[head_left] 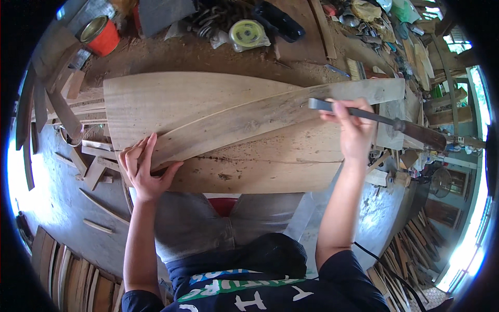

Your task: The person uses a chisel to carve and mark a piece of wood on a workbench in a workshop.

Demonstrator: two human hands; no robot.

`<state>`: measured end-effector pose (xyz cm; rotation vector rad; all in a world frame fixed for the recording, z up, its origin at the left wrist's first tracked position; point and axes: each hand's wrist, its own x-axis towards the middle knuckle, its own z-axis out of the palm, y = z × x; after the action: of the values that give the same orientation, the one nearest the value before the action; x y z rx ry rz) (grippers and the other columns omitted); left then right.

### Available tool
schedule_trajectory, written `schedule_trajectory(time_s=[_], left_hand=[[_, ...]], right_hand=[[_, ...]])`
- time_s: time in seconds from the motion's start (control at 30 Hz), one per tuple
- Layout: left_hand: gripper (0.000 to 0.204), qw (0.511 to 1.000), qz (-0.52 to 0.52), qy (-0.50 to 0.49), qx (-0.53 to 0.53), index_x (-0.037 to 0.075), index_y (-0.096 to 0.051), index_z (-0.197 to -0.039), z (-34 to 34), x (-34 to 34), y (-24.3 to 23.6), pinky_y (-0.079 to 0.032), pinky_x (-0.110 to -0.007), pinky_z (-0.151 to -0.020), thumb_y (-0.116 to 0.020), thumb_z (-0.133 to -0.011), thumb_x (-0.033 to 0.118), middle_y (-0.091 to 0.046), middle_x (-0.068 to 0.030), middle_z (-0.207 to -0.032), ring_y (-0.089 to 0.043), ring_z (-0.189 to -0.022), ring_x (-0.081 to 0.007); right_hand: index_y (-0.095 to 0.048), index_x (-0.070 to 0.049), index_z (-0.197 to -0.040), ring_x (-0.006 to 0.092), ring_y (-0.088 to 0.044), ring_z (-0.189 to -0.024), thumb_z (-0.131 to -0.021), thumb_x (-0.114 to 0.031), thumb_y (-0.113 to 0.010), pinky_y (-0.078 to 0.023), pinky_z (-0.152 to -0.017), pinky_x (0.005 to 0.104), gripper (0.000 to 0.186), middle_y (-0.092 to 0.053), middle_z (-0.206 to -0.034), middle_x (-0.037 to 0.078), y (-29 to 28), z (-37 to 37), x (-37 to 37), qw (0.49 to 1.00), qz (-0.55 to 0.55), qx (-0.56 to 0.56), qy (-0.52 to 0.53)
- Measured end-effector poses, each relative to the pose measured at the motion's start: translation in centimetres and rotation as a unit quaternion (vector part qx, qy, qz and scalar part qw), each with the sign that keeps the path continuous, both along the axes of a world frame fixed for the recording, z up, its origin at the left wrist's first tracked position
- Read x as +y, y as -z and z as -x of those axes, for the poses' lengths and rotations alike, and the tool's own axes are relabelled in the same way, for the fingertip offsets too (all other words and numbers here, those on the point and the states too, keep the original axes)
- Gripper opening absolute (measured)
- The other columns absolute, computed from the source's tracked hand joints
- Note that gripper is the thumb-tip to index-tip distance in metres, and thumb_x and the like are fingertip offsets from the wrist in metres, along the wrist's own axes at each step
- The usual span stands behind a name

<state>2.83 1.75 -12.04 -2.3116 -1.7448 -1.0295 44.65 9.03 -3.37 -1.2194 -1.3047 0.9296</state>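
Observation:
A long curved wooden piece (249, 115) lies slantwise across a wide flat board (260, 166) in front of me. My left hand (143, 167) grips the curved piece's lower left end, with the thumb on the near side and the fingers on the far side. Above its right half, my right hand (351, 125) is closed around the blade of a chisel (382, 117). The chisel's flat metal tip points left, and its dark wooden handle extends to the right. Whether the tip touches the wood I cannot tell.
Behind the board are a red tin (106, 44), a yellow-green tape roll (246, 34), a dark case (280, 22) and a brush (356, 68). Clutter covers the bench's right side. Offcuts (93, 174) lie at left, and planks (67, 275) stand at lower left. A fan (441, 182) is at right.

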Motion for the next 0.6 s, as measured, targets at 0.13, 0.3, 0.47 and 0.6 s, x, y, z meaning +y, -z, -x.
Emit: schedule_trajectory(time_s=[0.13, 0.3, 0.47, 0.6], left_hand=[[0.08, 1.0, 0.007, -0.008, 0.028, 0.007, -0.065, -0.131, 0.0, -0.2, 0.0, -0.041, -0.041, -0.101, -0.088, -0.065, 0.048, -0.058, -0.0034, -0.116, -0.053, -0.11, -0.0242], [0.08, 0.999, -0.001, -0.012, 0.038, 0.007, -0.066, -0.13, 0.1, -0.3, -0.3, -0.041, -0.041, -0.099, -0.087, -0.066, 0.05, -0.059, -0.0034, -0.118, -0.055, -0.11, -0.0239], [0.082, 0.999, -0.002, -0.003, 0.048, 0.007, -0.065, -0.131, -0.4, 0.1, -0.4, -0.04, -0.04, -0.098, -0.087, -0.066, 0.051, -0.059, -0.0029, -0.117, -0.056, -0.108, -0.0232], [0.082, 0.999, -0.01, -0.009, 0.036, 0.007, -0.065, -0.131, 0.0, -0.4, 0.0, -0.039, -0.04, -0.099, -0.088, -0.065, 0.05, -0.059, -0.0034, -0.113, -0.056, -0.106, -0.0229]], right_hand=[[-0.065, 0.003, -0.094, 0.0196, -0.074, -0.075, -0.092, -0.003, -0.072, -0.062, -0.067, 0.0275, 0.01, -0.073, -0.088, 0.017, 2.7, 7.6, -1.3, 0.993, 0.036, 0.064, -0.089], [-0.065, 0.002, -0.094, 0.0199, -0.074, -0.076, -0.092, -0.005, -0.072, -0.062, -0.067, 0.028, 0.01, -0.073, -0.087, 0.016, 1.1, 5.6, -2.0, 1.0, 0.013, -0.006, -0.02], [-0.065, 0.0, -0.092, 0.0201, -0.074, -0.078, -0.09, -0.006, -0.074, -0.062, -0.066, 0.0278, 0.011, -0.073, -0.085, 0.015, 0.8, 2.8, -1.9, 0.999, 0.026, 0.023, 0.042], [-0.065, 0.001, -0.093, 0.0184, -0.074, -0.078, -0.091, -0.005, -0.074, -0.061, -0.066, 0.0263, 0.011, -0.074, -0.087, 0.015, 2.7, 9.3, -2.7, 0.991, 0.029, 0.112, -0.068]])
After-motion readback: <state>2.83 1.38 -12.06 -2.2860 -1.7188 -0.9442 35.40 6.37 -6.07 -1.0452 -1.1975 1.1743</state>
